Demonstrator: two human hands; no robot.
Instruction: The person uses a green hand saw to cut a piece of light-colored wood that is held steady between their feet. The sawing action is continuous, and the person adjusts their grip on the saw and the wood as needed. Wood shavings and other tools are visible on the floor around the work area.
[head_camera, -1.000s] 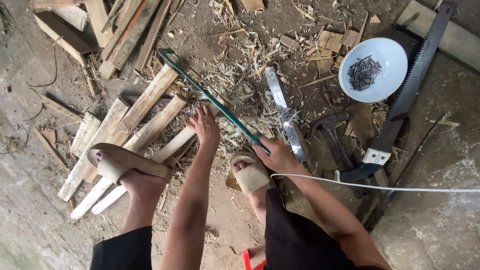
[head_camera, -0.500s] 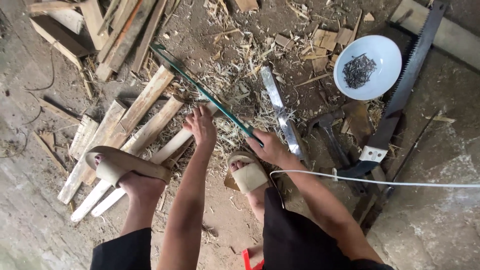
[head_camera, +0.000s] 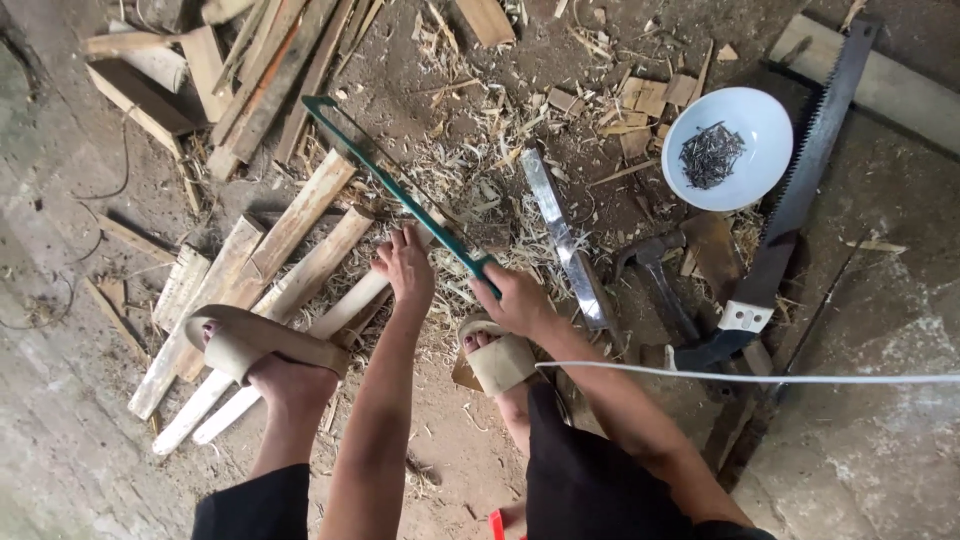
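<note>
hacksaw in the right hand, left hand on the wood strip

hacksaw (head_camera: 400, 190) w/ the green frame runs diagonally from upper left down to the handle, which sits in the right hand (head_camera: 518, 298). fingers there are curled tight round the grip, so a proper closed grasp, not loose. frame crosses over the wood strip (head_camera: 300, 275) that lies on the dirt floor (head_camera: 440, 480), and the far end of the saw sits up near the pile of offcuts (head_camera: 250, 80) at top left.

left hand (head_camera: 405, 268) is just beside the saw frame, palm down, fingers spread a bit and pressing on the end of a pale strip. it's flat on top rather than wrapped round anything, cant tell if the thumb hooks under.

both feet are in tan slide sandals. left sandal (head_camera: 265, 345) is planted across the strips lower left, right sandal (head_camera: 498, 360) is right under the saw hand.

other stuff around: long knife blade (head_camera: 560, 235) lying in the shavings just right of the hands, hammer (head_camera: 660, 275) next to that, big hand saw (head_camera: 790, 210) w/ a dark blade running diagonally on the right, and a white bowl (head_camera: 755, 120) w/ a heap of dark nails (head_camera: 710, 155) in it, well apart from the hands. thin white cord (head_camera: 760, 377) crosses the right forearm.
</note>
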